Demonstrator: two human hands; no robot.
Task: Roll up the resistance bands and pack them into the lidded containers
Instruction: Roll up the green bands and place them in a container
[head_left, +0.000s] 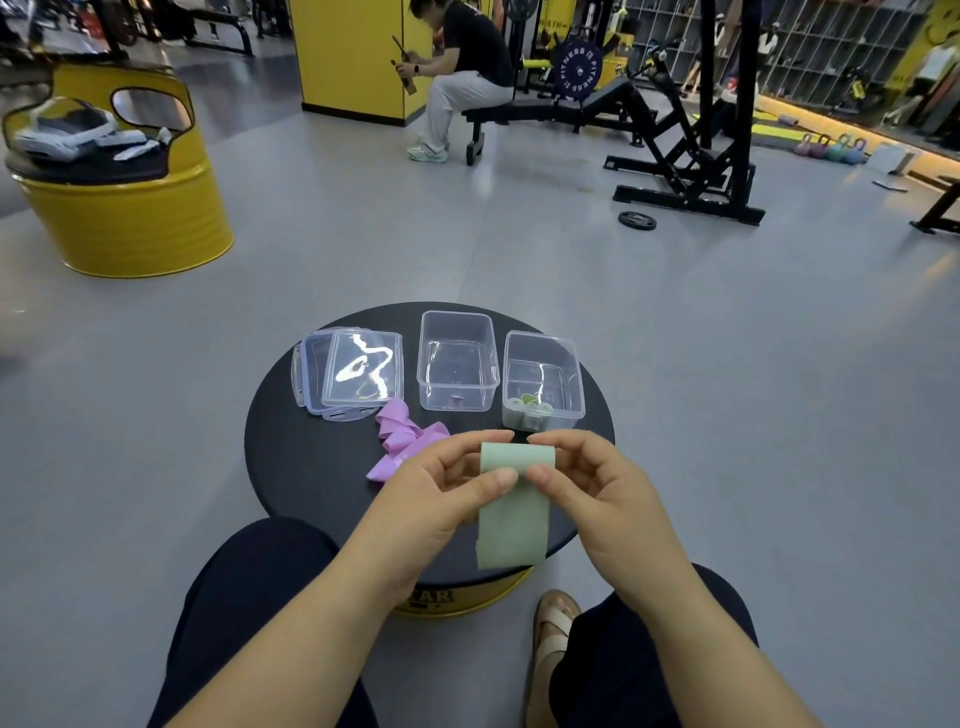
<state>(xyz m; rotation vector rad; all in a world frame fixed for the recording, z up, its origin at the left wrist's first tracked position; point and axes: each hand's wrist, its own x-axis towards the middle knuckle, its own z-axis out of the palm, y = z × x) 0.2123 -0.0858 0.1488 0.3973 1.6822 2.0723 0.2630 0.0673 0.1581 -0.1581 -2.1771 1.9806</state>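
Both hands up over the table's near edge, working the green band. Left hand: thumb pressed on the band's top end, fingers curled behind it, a firm pinch. Right hand: same deal, thumb on the front, index hooked over the top, pinching the other side of that end. Thumbs nearly touching. Top of the band looks curled over into a roll; the rest hangs flat & loose twd the lap.

Purple band lies crumpled on the black round table, just left of the hands. Behind it, two clear lids stacked. Middle container is open. Right container, also open, has greenish rolls at the bottom.
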